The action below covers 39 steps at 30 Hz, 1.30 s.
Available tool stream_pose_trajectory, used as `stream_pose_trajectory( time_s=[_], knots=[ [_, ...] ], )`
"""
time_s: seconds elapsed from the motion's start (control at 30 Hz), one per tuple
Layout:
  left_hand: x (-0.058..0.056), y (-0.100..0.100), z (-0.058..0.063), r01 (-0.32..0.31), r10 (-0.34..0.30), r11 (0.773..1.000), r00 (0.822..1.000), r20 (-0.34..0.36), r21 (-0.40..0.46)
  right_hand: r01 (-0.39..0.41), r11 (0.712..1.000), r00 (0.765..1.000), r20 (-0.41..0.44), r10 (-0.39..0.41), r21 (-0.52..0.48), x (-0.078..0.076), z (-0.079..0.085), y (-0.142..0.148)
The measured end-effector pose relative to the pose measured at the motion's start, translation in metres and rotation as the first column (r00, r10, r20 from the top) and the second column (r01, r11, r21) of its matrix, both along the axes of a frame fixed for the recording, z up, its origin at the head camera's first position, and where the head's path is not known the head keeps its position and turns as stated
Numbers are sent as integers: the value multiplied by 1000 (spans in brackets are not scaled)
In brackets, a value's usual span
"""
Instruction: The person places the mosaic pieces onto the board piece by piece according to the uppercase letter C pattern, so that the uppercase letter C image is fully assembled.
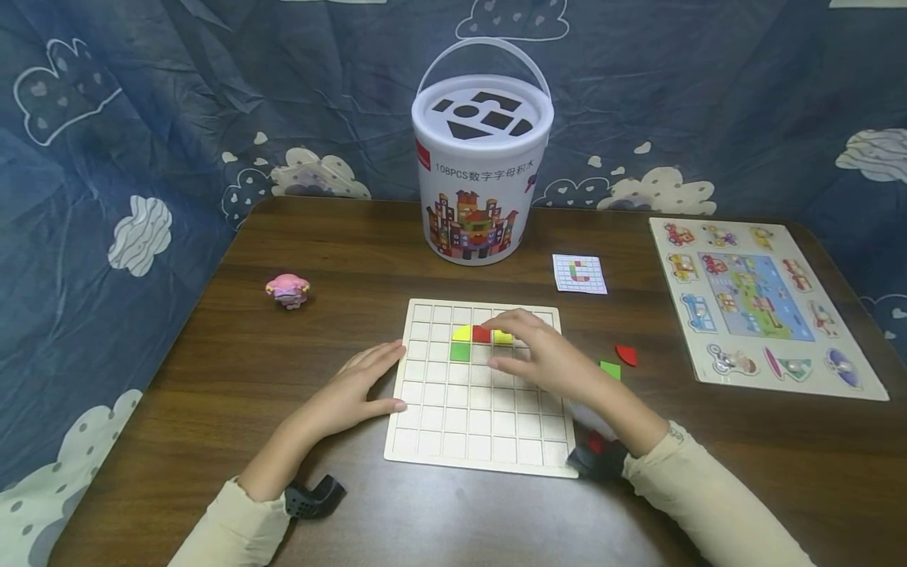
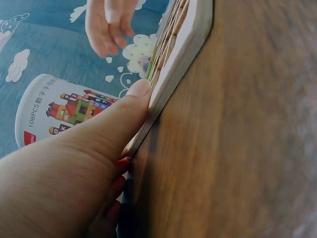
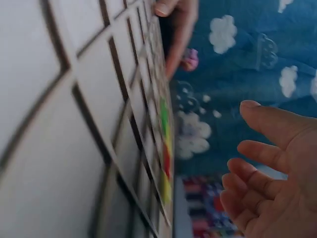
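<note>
Pale gridded board (image 1: 457, 421) bears yellow, red, green pieces (image 1: 460, 352), left hand (image 1: 353, 391) relaxed against it, right hand (image 1: 549, 358) released.

"Where are you?"

"A play corner, I'd say: cloud-print cloth (image 1: 298, 87) behind my table (image 1: 340, 256), which carries a grid board (image 1: 468, 421), block bucket (image 1: 478, 169) and picture puzzle (image 1: 761, 303). Home or nursery, I can't tell."

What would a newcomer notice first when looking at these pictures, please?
A newcomer's eye would probably fall first on the white block bucket at the back of the brown table. Next might come the red tile, yellow tiles and green tile on the wooden grid board, with the right hand hovering above it. The pink toy also stands out, on the table's left side.
</note>
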<state>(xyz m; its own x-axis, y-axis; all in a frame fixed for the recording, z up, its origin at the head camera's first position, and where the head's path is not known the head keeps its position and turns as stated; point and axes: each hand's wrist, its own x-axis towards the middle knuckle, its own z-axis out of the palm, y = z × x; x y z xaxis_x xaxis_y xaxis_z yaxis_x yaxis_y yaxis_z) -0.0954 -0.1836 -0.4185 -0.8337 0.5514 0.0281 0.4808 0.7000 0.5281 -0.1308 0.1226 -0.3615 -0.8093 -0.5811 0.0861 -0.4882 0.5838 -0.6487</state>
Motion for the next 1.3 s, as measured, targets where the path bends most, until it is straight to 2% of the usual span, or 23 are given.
stream_pose_trajectory(
  time_s=[0.1, 0.27, 0.4, 0.5, 0.63, 1.03, 1.2, 1.3],
  knots=[
    [0, 0, 0, -5, 5, 1000, 1000, 6, 1, 40, 999, 997, -61, -41, -22, 6, 5, 19],
    [1, 0, 1, -7, 7, 1000, 1000, 10, 2, 121, 992, 983, -135, -122, -17, 14, -1, 55],
    [0, 0, 0, -11, 11, 1000, 1000, 11, 3, 202, 979, 977, -79, -198, 42, 19, -10, 80],
    [0, 0, 1, -9, 9, 1000, 1000, 7, 6, 225, 970, 974, -52, -221, 92, 21, -18, 94],
    [0, 0, 0, -6, 6, 1000, 1000, 1, 10, 235, 963, 971, -72, -227, 129, 23, -26, 109],
    [0, 0, 1, -8, 8, 1000, 1000, 14, -1, 266, 944, 963, -85, -254, 194, 23, -35, 123],
    [0, 0, 0, -8, 8, 1000, 1000, 11, 3, 277, 941, 960, -97, -262, 197, 24, -31, 120],
    [0, 0, 0, -8, 8, 1000, 1000, 9, 2, 285, 944, 957, -115, -268, 166, 26, -23, 114]
  ],
)
